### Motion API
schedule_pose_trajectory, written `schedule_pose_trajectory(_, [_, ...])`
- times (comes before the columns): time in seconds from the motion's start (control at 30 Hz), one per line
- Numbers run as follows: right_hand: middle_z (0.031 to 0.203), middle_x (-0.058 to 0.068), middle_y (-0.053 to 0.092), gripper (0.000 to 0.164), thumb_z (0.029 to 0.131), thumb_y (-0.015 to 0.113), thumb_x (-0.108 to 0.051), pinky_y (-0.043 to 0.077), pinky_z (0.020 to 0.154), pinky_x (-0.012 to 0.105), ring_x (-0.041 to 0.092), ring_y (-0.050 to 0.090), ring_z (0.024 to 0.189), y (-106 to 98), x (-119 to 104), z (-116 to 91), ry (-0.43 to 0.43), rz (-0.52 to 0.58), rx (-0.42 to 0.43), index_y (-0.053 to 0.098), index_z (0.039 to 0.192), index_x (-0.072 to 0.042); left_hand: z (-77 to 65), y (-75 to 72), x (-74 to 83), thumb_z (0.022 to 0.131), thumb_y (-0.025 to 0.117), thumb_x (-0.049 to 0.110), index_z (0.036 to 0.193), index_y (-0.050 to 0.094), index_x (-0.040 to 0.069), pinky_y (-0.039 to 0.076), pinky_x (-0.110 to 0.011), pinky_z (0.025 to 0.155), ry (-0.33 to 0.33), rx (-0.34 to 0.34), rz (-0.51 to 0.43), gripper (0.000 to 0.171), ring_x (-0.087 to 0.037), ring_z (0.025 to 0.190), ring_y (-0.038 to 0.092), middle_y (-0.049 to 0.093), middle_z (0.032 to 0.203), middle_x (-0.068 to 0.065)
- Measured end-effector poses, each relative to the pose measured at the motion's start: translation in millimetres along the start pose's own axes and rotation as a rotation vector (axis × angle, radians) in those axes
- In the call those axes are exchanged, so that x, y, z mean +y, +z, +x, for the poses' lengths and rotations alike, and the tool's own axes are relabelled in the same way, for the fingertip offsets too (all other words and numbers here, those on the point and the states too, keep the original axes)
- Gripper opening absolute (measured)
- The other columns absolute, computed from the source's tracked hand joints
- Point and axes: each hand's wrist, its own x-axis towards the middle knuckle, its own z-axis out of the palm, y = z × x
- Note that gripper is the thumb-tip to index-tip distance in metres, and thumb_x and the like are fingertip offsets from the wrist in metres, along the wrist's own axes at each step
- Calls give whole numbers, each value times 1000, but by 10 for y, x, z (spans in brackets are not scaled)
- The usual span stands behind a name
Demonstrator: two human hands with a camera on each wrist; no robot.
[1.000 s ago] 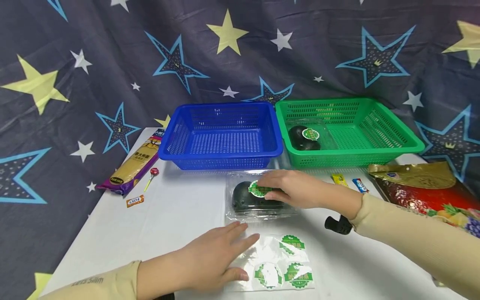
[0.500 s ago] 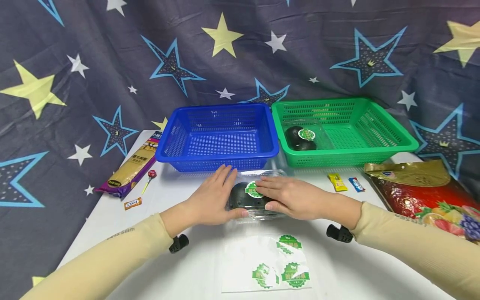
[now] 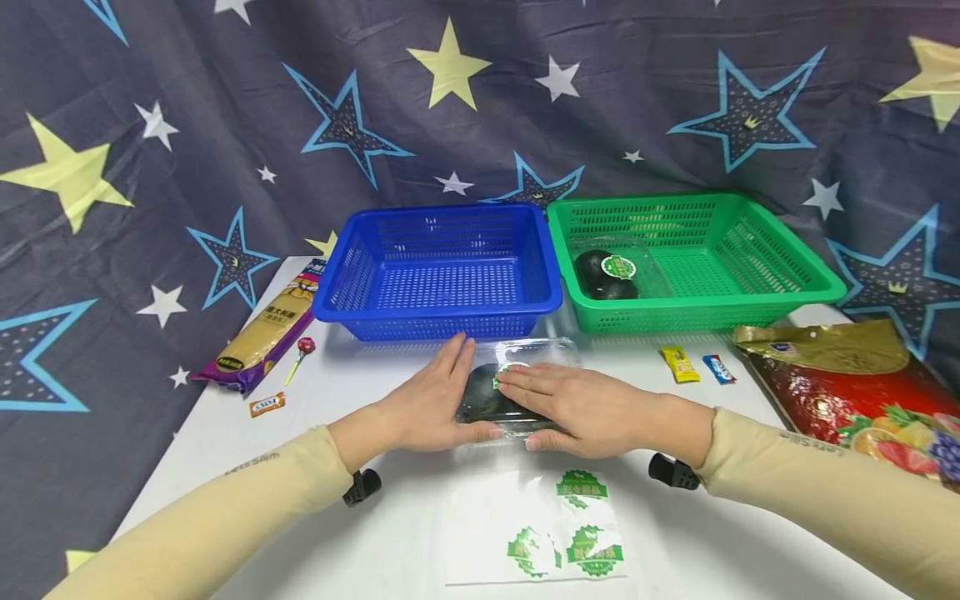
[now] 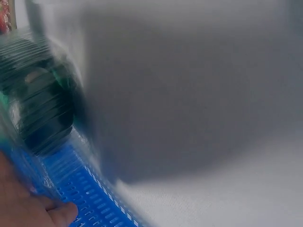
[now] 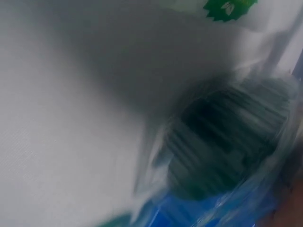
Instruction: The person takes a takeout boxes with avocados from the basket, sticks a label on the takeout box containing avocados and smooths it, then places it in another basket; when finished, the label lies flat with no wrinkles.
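A clear plastic box (image 3: 553,351) holding dark, rounded fruit (image 3: 482,393) lies on the table in front of the blue basket. My left hand (image 3: 420,410) rests along the box's left side, fingers extended and thumb by its front edge. With straight fingers, my right hand (image 3: 600,410) presses on the lid, mostly covering a round green-and-white sticker (image 3: 498,380). Through blurred plastic, the dark fruit (image 4: 47,111) shows in the left wrist view, and the fruit (image 5: 227,137) fills much of the right wrist view. Nearer me lies a white sticker sheet (image 3: 487,521) with several green stickers.
Behind the box stand a blue basket (image 3: 438,312) and a green basket (image 3: 705,315); the green one contains another stickered box (image 3: 652,271). A pasta pack (image 3: 262,333), lollipop (image 3: 303,348) and orange candy (image 3: 267,404) lie left. Candies (image 3: 679,364) and a red-gold bag (image 3: 825,383) lie right.
My left hand has moved from the sticker sheet up to the left side of the box. My right hand has flattened further over the sticker, its thumb shifting toward the front edge.
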Motion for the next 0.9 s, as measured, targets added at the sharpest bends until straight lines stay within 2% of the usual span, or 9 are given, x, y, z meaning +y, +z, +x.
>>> schedule_pose_trajectory(0.17, [156,11,25,72,99,35,-54,21,115,40,24,21,143,13,-73,65,14,37,-32,28,149,-3,5,4,6,78,41,82,150,-2,-4,16,-40,115,-1,-18,13,120,-33,145,0,-1,156,-26])
schedule_pose_trajectory(0.3, [157,10,20,74,99,28,-56,17,116,39,22,16,144,20,-127,148,58,27,-59,24,150,-4,0,-9,3,77,41,82,150,-3,-3,16,-40,115,5,-27,-6,121,-32,145,-2,-2,156,-26])
schedule_pose_trajectory(0.6, [155,15,25,76,99,22,-57,18,116,40,26,20,143,31,-186,225,146,-45,-44,26,149,0,9,-30,12,79,43,80,150,-2,-5,13,-40,115,11,-39,16,119,-36,144,0,-1,156,-27])
schedule_pose_trajectory(0.9, [153,17,28,82,97,25,-62,20,115,43,31,22,142,8,-186,219,240,-88,-58,28,148,2,2,-18,5,78,40,82,150,-2,-4,12,-40,115,-6,-41,18,119,-35,144,1,0,156,-27])
